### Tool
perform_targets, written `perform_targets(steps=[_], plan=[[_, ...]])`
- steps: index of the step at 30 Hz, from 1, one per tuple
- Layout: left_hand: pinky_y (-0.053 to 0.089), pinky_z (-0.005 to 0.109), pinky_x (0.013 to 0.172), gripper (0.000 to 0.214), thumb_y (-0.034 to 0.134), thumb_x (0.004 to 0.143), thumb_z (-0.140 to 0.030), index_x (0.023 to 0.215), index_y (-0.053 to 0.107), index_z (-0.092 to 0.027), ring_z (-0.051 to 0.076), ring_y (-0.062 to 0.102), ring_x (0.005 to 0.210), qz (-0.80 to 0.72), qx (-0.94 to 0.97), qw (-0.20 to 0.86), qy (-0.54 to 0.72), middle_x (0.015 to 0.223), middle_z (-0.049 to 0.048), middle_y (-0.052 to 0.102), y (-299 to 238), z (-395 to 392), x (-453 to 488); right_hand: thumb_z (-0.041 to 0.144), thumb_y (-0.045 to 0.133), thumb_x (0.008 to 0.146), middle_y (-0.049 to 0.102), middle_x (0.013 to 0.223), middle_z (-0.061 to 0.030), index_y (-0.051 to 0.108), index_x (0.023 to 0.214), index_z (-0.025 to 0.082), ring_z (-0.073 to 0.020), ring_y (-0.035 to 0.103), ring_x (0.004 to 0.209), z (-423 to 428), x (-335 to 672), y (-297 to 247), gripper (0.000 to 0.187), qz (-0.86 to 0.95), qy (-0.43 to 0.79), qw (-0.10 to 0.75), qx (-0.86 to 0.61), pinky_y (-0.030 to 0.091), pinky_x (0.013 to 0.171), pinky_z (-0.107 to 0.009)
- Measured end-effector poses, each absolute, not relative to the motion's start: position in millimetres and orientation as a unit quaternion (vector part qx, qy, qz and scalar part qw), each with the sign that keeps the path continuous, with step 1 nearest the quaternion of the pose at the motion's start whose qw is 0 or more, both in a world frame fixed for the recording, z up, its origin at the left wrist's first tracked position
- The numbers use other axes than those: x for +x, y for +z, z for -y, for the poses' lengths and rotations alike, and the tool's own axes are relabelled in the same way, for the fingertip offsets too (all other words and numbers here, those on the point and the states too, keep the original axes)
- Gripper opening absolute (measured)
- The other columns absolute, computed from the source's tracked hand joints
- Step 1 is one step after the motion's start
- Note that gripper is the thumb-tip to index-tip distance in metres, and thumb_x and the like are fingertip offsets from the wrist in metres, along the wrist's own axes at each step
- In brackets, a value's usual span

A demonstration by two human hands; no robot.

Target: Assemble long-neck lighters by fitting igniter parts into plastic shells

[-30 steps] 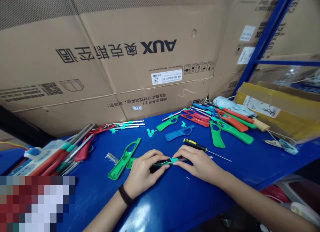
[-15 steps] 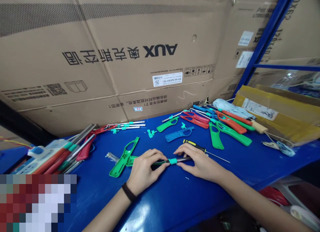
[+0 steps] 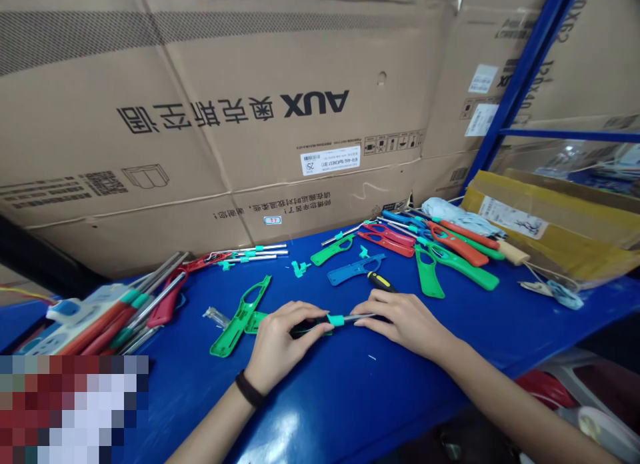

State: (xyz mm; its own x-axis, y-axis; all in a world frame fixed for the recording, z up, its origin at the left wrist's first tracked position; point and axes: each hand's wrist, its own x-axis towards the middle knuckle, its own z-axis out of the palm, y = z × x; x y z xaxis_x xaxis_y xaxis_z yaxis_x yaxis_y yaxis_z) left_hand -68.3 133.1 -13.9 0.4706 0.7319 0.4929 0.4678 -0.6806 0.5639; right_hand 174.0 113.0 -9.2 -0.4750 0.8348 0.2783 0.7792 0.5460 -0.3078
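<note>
Big carton [image 3: 240, 71]: upside-down AUX lettering.
Blue post [image 3: 517, 84]: stands at the big carton's right end.
Yellow-taped box [image 3: 575, 241]: right of the big carton.
Power strip [image 3: 95, 309]: before the big carton's left end.

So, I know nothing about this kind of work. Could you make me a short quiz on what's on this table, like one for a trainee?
1. True or false: the right hand is holding the blue shell.
2. Pick one. The loose handle shell lying beside the left hand is: a) red, b) green, c) orange.
3. Which way up is the AUX lettering on the cardboard?

Key:
1. False. Its fingers pinch a metal rod; the blue shell lies on the table.
2. b.
3. Upside down.
</note>
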Motion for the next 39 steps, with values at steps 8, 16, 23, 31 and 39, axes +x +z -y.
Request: perform_targets(steps=[8, 16, 23, 31, 39], plan=[[0.053, 0.029, 0.070, 0.014, 0.064, 0.083, -0.031, 0.092, 0.072, -0.025, 0.016, 0.065, 0.075, -0.320, 0.866, 0.140, 0.357, 0.085, 0.0021, 0.074, -13, -130, -65, 0.041, 0.045, 0.094, 0.063, 0.090, 0.0000, 0.065, 0.106, 0.029, -0.0121, 0.063, 0.073, -107, 165, -9, 0.026, 0.862, 0.099, 0.201, -0.455, 0.049, 0.069, -0.022], [0.044, 0.045, 0.099, 0.043, 0.069, 0.077, -0.040, 0.117, 0.061, -0.027, 0.019, 0.064, 0.095, -0.309, 0.901, 0.117, 0.279, 0.106, 0.0039, 0.068, -6, -136, -84, 0.037, 0.045, 0.094, 0.065, 0.098, -0.0012, 0.059, 0.113, 0.027, -0.0162, 0.063, 0.088, -106, 164, -9, 0.026, 0.850, 0.109, 0.224, -0.464, 0.049, 0.079, -0.027], [0.023, 0.056, 0.109, 0.014, 0.062, 0.084, -0.026, 0.096, 0.068, -0.026, 0.018, 0.065, 0.093, -0.298, 0.904, 0.111, 0.285, 0.099, 0.0017, 0.071, 4, -146, -99, 0.037, 0.046, 0.094, 0.065, 0.100, 0.0004, 0.060, 0.111, 0.029, -0.0150, 0.063, 0.086, -107, 166, -11, 0.024, 0.843, 0.124, 0.226, -0.472, 0.049, 0.078, -0.026], [0.031, 0.051, 0.106, 0.009, 0.063, 0.084, -0.026, 0.089, 0.070, -0.025, 0.017, 0.067, 0.085, -0.308, 0.889, 0.144, 0.307, 0.092, 0.0003, 0.073, -6, -149, -95, 0.035, 0.047, 0.093, 0.064, 0.099, 0.0009, 0.060, 0.111, 0.029, -0.0141, 0.063, 0.085, -108, 166, -13, 0.023, 0.846, 0.116, 0.240, -0.462, 0.049, 0.075, -0.026], [0.031, 0.052, 0.105, 0.006, 0.065, 0.082, -0.025, 0.084, 0.070, -0.025, 0.016, 0.067, 0.082, -0.317, 0.872, 0.181, 0.326, 0.088, -0.0010, 0.074, -6, -145, -90, 0.032, 0.050, 0.093, 0.063, 0.095, -0.0001, 0.061, 0.108, 0.028, -0.0126, 0.062, 0.086, -110, 168, -13, 0.019, 0.856, 0.092, 0.255, -0.440, 0.049, 0.076, -0.024]])
